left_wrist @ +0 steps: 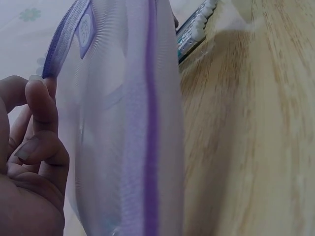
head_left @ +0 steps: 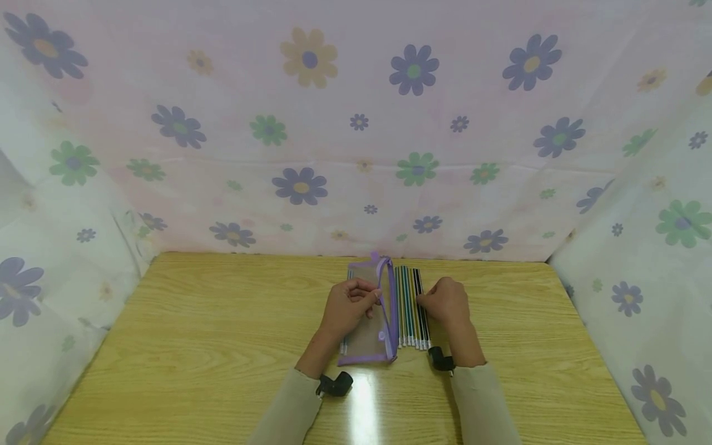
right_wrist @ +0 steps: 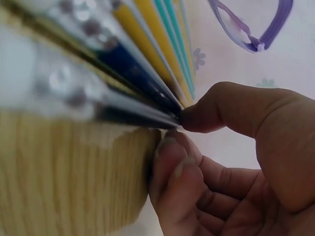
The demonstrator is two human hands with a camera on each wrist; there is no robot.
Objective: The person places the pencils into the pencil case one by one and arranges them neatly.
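A mesh zip pencil pouch (head_left: 364,339) with purple trim lies on the table, its zip side gaping towards the right. My left hand (head_left: 350,304) pinches the zipper edge (left_wrist: 60,46) between thumb and fingertip and holds it up. Beside the pouch is a row of striped pencils (head_left: 410,309), metal ferrules and white erasers facing me. At the row's right end, my right hand (head_left: 447,301) pinches a dark pencil (right_wrist: 135,110) between thumb and fingers. A few pencils (head_left: 343,347) show inside the pouch along its left side.
The wood-grain table (head_left: 194,346) extends to both sides of the pouch. A flower-print cloth (head_left: 356,142) hangs behind the table and at its sides. Black wrist cameras (head_left: 336,384) are strapped to both wrists.
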